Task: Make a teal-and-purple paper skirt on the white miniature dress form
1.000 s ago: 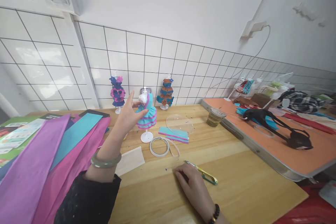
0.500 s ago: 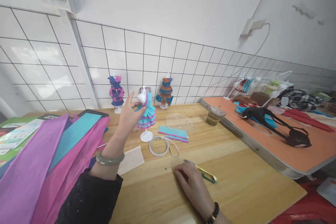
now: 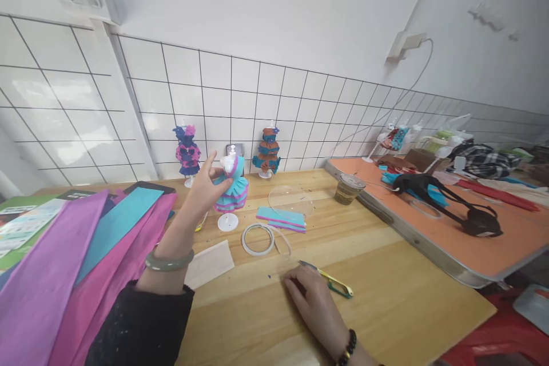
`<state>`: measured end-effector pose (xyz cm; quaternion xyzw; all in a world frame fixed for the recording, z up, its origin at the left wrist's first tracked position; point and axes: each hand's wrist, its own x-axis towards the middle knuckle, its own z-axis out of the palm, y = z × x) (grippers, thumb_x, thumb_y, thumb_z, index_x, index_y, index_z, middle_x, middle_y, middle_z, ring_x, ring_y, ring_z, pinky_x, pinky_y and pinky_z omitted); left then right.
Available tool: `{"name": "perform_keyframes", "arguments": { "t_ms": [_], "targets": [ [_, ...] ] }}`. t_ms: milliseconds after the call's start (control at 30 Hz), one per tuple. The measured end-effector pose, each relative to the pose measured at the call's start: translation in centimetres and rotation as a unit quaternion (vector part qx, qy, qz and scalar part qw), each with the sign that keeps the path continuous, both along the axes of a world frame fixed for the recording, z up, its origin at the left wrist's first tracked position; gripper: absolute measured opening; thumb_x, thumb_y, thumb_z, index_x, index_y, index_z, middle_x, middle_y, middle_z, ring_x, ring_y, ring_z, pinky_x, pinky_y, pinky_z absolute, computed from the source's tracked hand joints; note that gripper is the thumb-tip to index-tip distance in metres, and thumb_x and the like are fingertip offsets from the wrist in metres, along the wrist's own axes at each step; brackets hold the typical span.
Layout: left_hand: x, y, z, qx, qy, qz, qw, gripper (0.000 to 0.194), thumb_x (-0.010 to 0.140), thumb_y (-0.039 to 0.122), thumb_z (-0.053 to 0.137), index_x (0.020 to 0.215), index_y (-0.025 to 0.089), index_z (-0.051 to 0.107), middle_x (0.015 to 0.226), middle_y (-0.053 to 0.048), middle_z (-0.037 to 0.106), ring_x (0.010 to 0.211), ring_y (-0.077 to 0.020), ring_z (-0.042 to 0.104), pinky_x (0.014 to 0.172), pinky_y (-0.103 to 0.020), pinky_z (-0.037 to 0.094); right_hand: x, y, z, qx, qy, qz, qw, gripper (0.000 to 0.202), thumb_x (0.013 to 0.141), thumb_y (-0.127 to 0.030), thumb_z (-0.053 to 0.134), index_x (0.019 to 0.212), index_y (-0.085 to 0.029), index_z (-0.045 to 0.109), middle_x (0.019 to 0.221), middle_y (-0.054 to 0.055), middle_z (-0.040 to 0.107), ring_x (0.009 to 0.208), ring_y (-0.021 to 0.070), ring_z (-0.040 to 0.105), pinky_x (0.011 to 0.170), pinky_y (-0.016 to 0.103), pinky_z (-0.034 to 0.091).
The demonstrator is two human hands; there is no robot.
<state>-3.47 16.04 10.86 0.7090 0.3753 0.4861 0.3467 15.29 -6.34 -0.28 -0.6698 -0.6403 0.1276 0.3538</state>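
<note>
A small white mannequin on a round base wears a ruffled turquoise and purple dress [image 3: 234, 190]. My left hand [image 3: 206, 186] grips it at the dress's left side, thumb across the front and index finger raised. On the wood my right hand [image 3: 309, 291] rests with its fingers curled; what they hold, if anything, is hidden. Yellow-green thread snips [image 3: 338, 286] lie just beyond that hand. Between the hands are a roll of white tape [image 3: 257, 239], folded turquoise and purple strips [image 3: 281, 218] and a pale paper piece [image 3: 210, 265].
Two dressed mannequins, one blue-pink [image 3: 187, 151] and one brown-teal [image 3: 266, 152], stand by the tiled wall. Purple fabric [image 3: 55, 274] and other cloth cover the left side. A cup [image 3: 349, 189] stands near an orange table [image 3: 450, 240] holding a black strapped item [image 3: 480, 220].
My left hand and the dressed mannequin have shifted a little to the left, and its base has moved left too. My right hand stays in the same place on the wood.
</note>
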Motion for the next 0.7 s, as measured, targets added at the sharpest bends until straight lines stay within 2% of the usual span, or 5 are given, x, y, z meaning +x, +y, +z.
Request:
{"name": "perform_keyframes", "arguments": {
  "t_ms": [267,467,700],
  "targets": [
    [-0.7,0.1,0.1,0.017,0.008,-0.048,0.999,0.090,0.071,0.031,0.066,0.144,0.022,0.014,0.114,-0.011,0.060,0.111,-0.0240,0.054,0.093,-0.042,0.043,0.3,0.0,0.3,-0.004,0.033,-0.005,0.999,0.019,0.087,-0.020,0.046,0.078,-0.019,0.063,0.079,0.005,0.065,0.079,0.0194,0.058,0.074,0.032,0.045],
    [-1.0,-0.2,0.5,0.016,0.059,-0.034,0.998,0.095,0.067,0.039,0.070,0.144,0.025,0.016,0.121,-0.013,0.055,0.119,-0.0270,0.047,0.096,-0.044,0.041,1.0,0.9,1.2,0.010,0.054,-0.013,0.998,0.020,0.086,-0.024,0.045,0.081,-0.019,0.064,0.081,0.007,0.066,0.080,0.0205,0.059,0.074,0.033,0.046],
    [-0.9,-0.5,0.8,0.031,0.063,-0.019,0.997,0.095,0.065,0.042,0.071,0.143,0.026,0.019,0.123,-0.012,0.055,0.120,-0.0284,0.046,0.098,-0.044,0.039,1.1,1.8,2.2,0.014,0.089,-0.027,0.996,0.020,0.084,-0.027,0.047,0.080,-0.019,0.065,0.080,0.007,0.067,0.079,0.0203,0.060,0.072,0.032,0.046]
  ]
}}
